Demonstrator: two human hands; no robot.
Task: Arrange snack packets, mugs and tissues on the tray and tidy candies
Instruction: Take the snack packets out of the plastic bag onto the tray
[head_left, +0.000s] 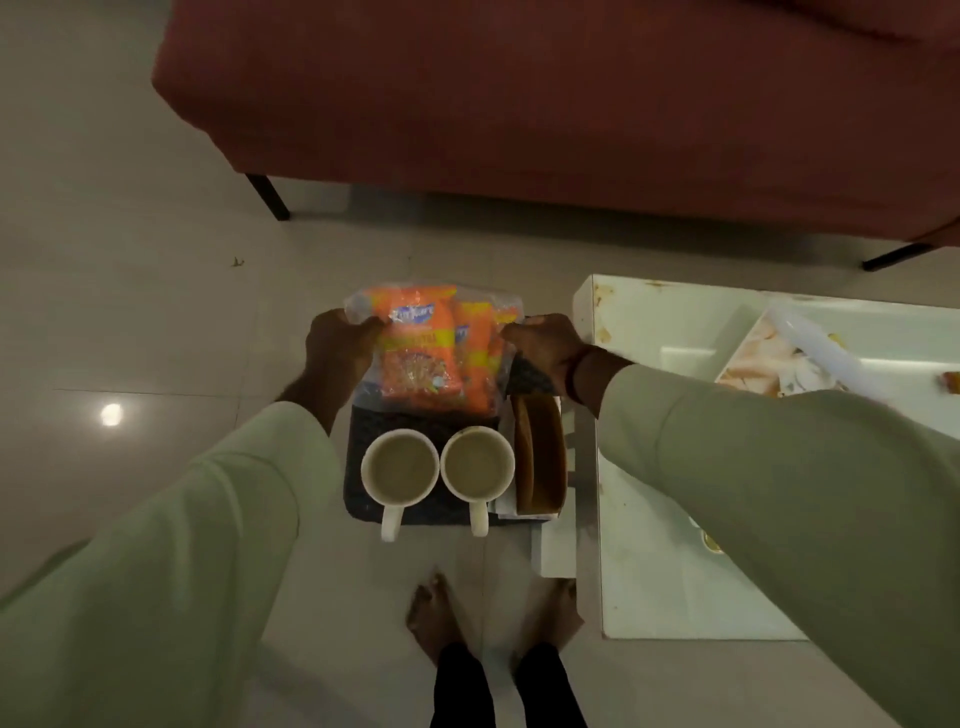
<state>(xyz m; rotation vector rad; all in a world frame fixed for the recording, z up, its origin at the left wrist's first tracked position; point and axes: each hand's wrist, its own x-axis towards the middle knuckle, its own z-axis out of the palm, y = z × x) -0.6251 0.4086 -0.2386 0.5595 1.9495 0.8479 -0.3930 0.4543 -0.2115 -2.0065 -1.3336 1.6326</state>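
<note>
I hold a dark woven tray (357, 422) in the air over the floor. My left hand (337, 345) grips its far left edge and my right hand (540, 343) grips its far right edge. Both sets of fingers curl by the orange snack packets (415, 348) piled on the tray's far half. Two white mugs, the left mug (399, 467) and the right mug (478, 463), stand side by side on the near half with their handles toward me. A brown tissue holder (540, 457) stands on its edge along the right side.
A white low table (649, 571) with stains is just right of the tray. On it lie a patterned tray with a clear lid (769, 358) and a small candy (950, 382) at the far right. A red sofa (519, 104) is ahead. My bare feet (436, 613) stand on pale tiles.
</note>
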